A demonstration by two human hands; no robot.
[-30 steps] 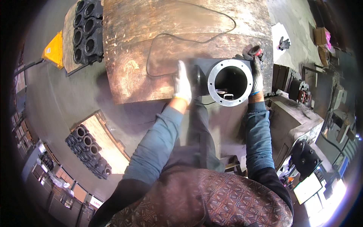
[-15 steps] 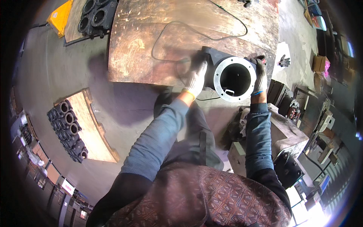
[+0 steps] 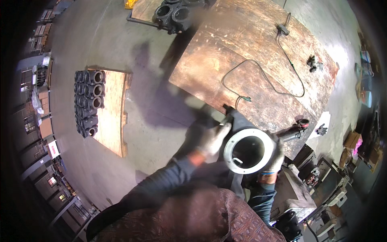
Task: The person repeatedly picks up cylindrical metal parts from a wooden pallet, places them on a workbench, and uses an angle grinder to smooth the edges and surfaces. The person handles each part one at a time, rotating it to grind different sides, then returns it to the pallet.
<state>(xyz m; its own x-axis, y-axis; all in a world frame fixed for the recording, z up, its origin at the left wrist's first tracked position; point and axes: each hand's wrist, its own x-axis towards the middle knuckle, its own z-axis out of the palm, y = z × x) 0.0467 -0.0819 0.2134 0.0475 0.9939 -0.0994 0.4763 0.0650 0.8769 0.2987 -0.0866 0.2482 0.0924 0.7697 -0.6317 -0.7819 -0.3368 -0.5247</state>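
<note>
A black cast metal housing [image 3: 240,122] with a bright machined flange ring is held between my two hands, at the near edge of the wooden tabletop [image 3: 225,56]. Its round bore faces up, and a small pale loop shows inside. My left hand [image 3: 213,139], in a whitish glove and blurred, grips the housing's left side. My right hand [image 3: 277,157], also gloved, is closed on its right side, its fingertips partly hidden. Just beyond the right hand lies a dark hand-held power tool [image 3: 291,133] on the tabletop.
A dark cable [image 3: 264,74] loops over the tabletop, near a small metal part [image 3: 314,63]. On the left a wooden pallet [image 3: 113,109] carries black castings [image 3: 86,101]; more castings [image 3: 175,15] stand at the top. Machinery [image 3: 294,189] is close on the right. A dark glove [image 3: 321,129] lies on white paper.
Both hands have brought the housing toward my body, off the table's near edge. The view has turned, so the tabletop now sits slanted. The power tool by my right hand now shows clearly.
</note>
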